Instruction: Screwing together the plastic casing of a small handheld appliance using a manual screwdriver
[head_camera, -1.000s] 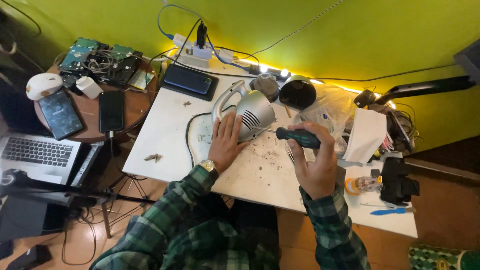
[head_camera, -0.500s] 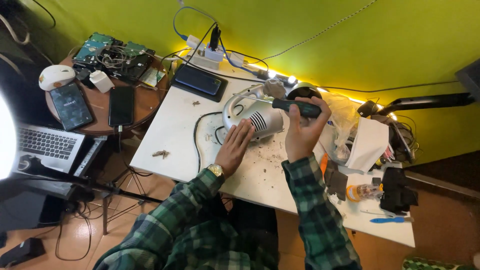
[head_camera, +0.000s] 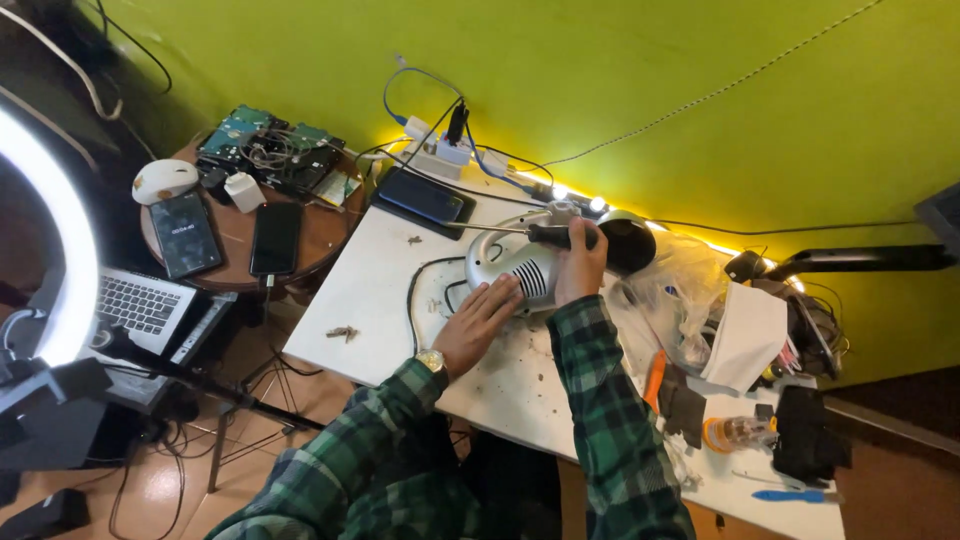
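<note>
Head view: silver-grey rounded plastic appliance housing (head_camera: 510, 262) lying on white counter (head_camera: 380, 290), vented end toward near-right, long axis running left-right along counter. Left hand (head_camera: 478, 322) flat, fingers spread, pressed on housing's near side. Right hand (head_camera: 580, 265) closed around dark-handled screwdriver (head_camera: 520, 232), shaft near horizontal, tip pointing left over housing top. Black phone (head_camera: 422, 197) beyond.
</note>
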